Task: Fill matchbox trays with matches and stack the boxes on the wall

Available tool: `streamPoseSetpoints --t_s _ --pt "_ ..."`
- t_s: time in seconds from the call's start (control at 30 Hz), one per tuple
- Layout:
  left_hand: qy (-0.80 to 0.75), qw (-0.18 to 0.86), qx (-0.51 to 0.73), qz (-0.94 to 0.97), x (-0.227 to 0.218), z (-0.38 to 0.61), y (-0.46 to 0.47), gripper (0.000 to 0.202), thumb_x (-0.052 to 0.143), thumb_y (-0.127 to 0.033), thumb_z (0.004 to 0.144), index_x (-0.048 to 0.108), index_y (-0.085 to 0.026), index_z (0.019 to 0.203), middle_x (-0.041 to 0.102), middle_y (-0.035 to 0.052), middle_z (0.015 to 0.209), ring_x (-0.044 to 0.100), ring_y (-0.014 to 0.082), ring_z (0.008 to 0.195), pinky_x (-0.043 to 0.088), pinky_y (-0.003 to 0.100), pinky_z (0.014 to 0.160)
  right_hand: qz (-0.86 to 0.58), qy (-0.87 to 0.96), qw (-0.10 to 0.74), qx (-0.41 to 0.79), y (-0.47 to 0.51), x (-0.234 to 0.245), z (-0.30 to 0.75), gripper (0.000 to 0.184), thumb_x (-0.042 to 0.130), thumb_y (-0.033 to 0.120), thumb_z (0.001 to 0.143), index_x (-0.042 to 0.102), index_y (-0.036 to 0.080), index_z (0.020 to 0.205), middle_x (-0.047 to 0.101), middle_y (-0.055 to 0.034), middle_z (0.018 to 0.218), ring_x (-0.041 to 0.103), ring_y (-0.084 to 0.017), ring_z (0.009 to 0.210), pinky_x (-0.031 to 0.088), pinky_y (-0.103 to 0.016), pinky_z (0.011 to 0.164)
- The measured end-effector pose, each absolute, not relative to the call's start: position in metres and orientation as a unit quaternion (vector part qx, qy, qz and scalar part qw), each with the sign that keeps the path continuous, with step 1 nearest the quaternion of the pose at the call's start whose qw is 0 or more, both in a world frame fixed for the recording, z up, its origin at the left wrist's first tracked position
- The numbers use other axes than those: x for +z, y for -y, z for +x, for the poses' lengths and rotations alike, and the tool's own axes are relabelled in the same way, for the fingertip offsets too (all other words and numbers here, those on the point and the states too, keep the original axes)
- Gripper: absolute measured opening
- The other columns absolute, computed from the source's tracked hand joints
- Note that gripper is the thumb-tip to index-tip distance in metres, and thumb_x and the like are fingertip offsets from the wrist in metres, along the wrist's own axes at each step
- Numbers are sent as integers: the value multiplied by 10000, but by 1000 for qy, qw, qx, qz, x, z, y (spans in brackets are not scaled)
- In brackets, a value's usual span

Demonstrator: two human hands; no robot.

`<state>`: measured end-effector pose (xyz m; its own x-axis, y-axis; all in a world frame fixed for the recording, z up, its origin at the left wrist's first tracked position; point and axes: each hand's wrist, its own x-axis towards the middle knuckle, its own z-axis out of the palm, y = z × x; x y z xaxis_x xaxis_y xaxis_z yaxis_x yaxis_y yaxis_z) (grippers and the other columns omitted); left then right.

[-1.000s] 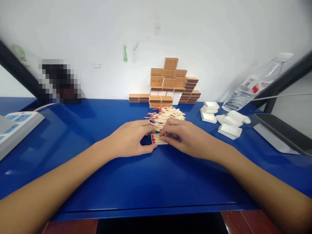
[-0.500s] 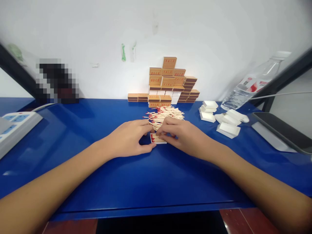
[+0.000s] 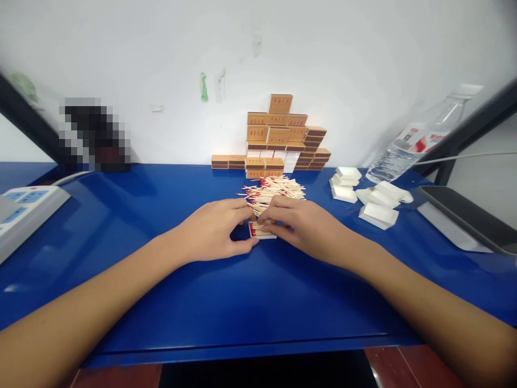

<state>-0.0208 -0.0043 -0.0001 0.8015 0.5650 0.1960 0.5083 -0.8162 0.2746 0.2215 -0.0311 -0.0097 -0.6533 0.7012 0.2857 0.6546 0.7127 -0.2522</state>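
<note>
A small white matchbox tray (image 3: 263,236) lies on the blue table, filled with red-tipped matches (image 3: 254,228). My left hand (image 3: 214,229) grips its left end, thumb at the near corner and fingers at the far side. Above the right part of the tray, my right hand (image 3: 301,223) has its fingertips drawn together on the matches; exactly how many it pinches is hidden. Just behind both hands spreads a loose heap of matches (image 3: 283,188), most red heads pointing left.
Stacked matchboxes (image 3: 278,134) stand against the wall behind the heap. White empty trays (image 3: 379,205) lie on the right, near a leaning water bottle (image 3: 416,134) and a phone (image 3: 472,218). A power strip (image 3: 32,213) sits at the left. The table's front edge (image 3: 258,345) is close.
My right fingertips have shifted very slightly left over the matches in the tray. My left hand and the tray stay in place.
</note>
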Motion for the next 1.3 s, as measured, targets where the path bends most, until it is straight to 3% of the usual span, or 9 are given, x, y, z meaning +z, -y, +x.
streamPoseSetpoints --t_s 0.23,0.43,0.6,0.73,1.0,1.17,1.3 --pt "-287 113 127 943 1 -21 5 233 635 -371 951 694 -180 1071 670 38 969 619 193 872 470 317 719 -386 908 158 29 31 -7 222 250 480 230 1086 728 199 1071 658 -79 997 614 -188 842 442 -311 735" --pt "-282 110 138 943 0 -21 4 232 646 -368 945 711 -185 1072 675 34 950 621 187 857 468 315 724 -408 894 183 -23 24 13 242 208 531 261 1061 730 205 1033 678 -85 988 624 -206 854 432 -325 717" --pt "-290 103 168 937 -1 -22 5 254 655 -370 946 712 -191 1117 678 25 928 615 172 816 462 306 704 -595 783 148 -107 8 48 308 138 686 300 983 753 180 969 712 -104 863 583 -204 741 389 -373 686" --pt "-290 112 161 937 -2 -21 5 247 663 -389 940 724 -192 1077 662 18 887 594 156 761 443 292 661 -702 709 67 -9 -4 52 353 132 737 267 915 758 175 823 734 -111 792 568 -184 625 373 -376 619" --pt "-309 167 173 920 -3 -18 8 215 692 -381 884 727 -197 989 564 -26 723 507 124 628 396 275 590 -569 808 149 24 -10 21 300 213 629 389 944 720 202 901 704 -52 793 611 -192 688 417 -331 638" --pt "-314 158 177 919 -3 -17 8 208 694 -385 873 706 -193 952 570 -21 729 504 129 638 385 279 590 -499 851 161 4 -9 7 287 198 594 325 944 672 184 1058 672 -80 926 608 -211 786 431 -335 697" --pt "-308 147 155 927 -5 -17 8 213 694 -390 872 692 -193 955 592 -16 759 532 141 676 394 288 613 -488 860 146 17 -8 7 290 153 597 274 908 651 175 1012 640 -85 950 598 -205 789 441 -338 716"
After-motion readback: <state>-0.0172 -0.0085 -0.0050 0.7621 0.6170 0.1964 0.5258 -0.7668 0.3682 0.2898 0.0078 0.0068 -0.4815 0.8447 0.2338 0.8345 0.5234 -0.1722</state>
